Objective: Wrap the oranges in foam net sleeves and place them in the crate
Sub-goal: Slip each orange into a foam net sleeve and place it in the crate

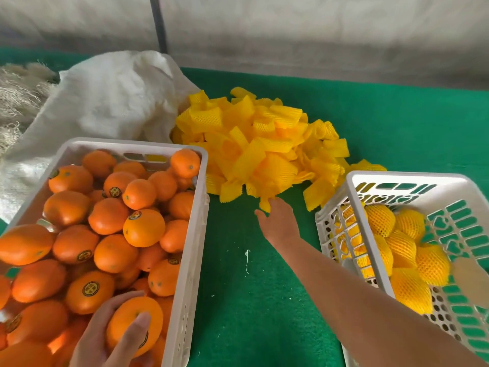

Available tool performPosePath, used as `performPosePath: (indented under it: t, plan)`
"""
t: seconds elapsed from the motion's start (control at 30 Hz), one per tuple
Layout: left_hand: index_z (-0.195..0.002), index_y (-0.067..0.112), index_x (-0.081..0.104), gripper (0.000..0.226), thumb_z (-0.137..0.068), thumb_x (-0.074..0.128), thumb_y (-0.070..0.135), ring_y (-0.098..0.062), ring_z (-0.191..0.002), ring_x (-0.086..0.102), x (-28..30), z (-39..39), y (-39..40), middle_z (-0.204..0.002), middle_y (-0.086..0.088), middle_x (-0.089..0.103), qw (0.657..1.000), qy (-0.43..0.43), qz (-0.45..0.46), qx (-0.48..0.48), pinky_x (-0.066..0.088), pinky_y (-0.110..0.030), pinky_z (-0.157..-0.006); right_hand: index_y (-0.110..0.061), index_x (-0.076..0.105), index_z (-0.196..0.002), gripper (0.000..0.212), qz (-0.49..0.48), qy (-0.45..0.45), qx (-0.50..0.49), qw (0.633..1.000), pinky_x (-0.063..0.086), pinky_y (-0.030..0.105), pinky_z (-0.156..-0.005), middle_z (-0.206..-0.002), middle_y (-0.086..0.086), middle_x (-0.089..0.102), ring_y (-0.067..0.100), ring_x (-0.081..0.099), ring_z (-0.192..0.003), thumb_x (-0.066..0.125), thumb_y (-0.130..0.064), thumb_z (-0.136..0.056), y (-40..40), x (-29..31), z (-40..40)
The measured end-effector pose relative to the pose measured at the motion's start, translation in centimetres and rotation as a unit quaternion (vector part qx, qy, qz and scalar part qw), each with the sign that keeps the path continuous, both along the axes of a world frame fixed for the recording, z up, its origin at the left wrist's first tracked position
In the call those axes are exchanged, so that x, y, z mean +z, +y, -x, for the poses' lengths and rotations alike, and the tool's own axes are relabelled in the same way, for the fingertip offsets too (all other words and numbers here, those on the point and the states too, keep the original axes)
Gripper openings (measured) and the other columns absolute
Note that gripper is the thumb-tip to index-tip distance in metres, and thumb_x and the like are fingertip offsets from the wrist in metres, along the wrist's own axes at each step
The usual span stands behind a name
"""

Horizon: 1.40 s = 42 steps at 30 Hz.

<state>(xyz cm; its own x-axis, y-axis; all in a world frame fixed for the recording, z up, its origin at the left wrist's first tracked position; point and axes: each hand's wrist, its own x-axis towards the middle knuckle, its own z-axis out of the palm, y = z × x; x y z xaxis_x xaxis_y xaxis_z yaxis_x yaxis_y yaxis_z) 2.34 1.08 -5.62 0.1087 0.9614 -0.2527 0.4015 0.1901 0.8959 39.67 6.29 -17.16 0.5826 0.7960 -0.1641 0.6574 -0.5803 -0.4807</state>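
A white crate (189, 250) at the left is full of bare oranges. My left hand (105, 337) curls round one orange (132, 320) at the crate's near end. A heap of yellow foam net sleeves (259, 144) lies on the green table in the middle. My right hand (277, 223) reaches over the table to the heap's near edge, fingers at one sleeve (264, 203); whether it pinches it is unclear. A second white crate (352, 181) at the right holds several sleeved oranges (402, 250).
A white woven sack (105, 102) lies behind the left crate, with pale fibre (18, 91) at the far left. A green mat (238, 274) covers the table between the crates. A grey tarp wall and a dark pole (158, 22) stand behind.
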Motion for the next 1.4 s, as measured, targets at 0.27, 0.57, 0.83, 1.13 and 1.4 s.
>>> performPosePath:
  t: [0.27,0.57,0.83,1.13,1.4]
  plan:
    - [-0.122,0.034,0.069,0.067,-0.069,0.076,0.074,-0.04,-0.09,0.073,0.9,0.8,-0.8,-0.104,0.0,0.072,0.995,-0.072,0.062,-0.029,0.064,-0.06,-0.067,-0.034,0.075,-0.1,0.004,-0.149,0.151,-0.134,0.968,0.052,0.024,-0.078,-0.096,-0.022,0.073,0.0,0.066,-0.088,0.072,-0.034,-0.096,-11.3,6.1,7.3]
    - [-0.1,0.024,0.076,0.025,-0.088,0.071,0.045,-0.035,-0.073,0.072,4.8,1.4,-2.1,-0.118,-0.019,0.075,0.933,-0.291,0.199,-0.069,0.054,-0.04,-0.054,-0.032,0.073,-0.095,0.023,-0.261,0.325,-0.089,0.905,0.054,0.015,-0.076,-0.096,-0.01,0.079,0.006,0.073,-0.086,0.07,-0.01,-0.099,-20.4,15.2,15.4]
    - [-0.125,-0.003,0.069,0.077,-0.076,0.084,0.054,-0.039,-0.071,0.067,8.8,-0.6,-4.5,-0.114,-0.022,0.066,0.834,-0.358,0.328,-0.264,0.057,-0.035,-0.05,-0.024,0.073,-0.091,0.015,-0.271,0.423,-0.038,0.864,0.054,0.034,-0.072,-0.086,0.003,0.075,0.016,0.063,-0.073,0.078,-0.035,-0.082,-21.7,18.8,17.1]
    - [-0.134,-0.002,0.066,0.083,-0.075,0.089,0.051,-0.033,-0.074,0.068,9.6,0.1,-4.2,-0.125,-0.023,0.067,0.788,-0.4,0.394,-0.252,0.057,-0.031,-0.048,-0.023,0.084,-0.101,0.015,-0.266,0.416,-0.022,0.869,0.064,0.047,-0.09,-0.097,0.009,0.082,0.027,0.078,-0.089,0.085,-0.028,-0.087,-22.4,20.3,16.8]
    - [-0.162,0.005,0.025,0.106,-0.085,0.084,0.048,-0.033,-0.08,0.069,9.7,1.8,-3.7,-0.147,-0.023,0.056,0.732,-0.497,0.396,-0.246,0.058,-0.031,-0.047,-0.019,0.084,-0.092,0.014,-0.236,0.325,-0.014,0.916,0.06,0.051,-0.078,-0.087,0.013,0.08,0.045,0.072,-0.08,0.077,-0.007,-0.092,-22.4,21.0,17.1]
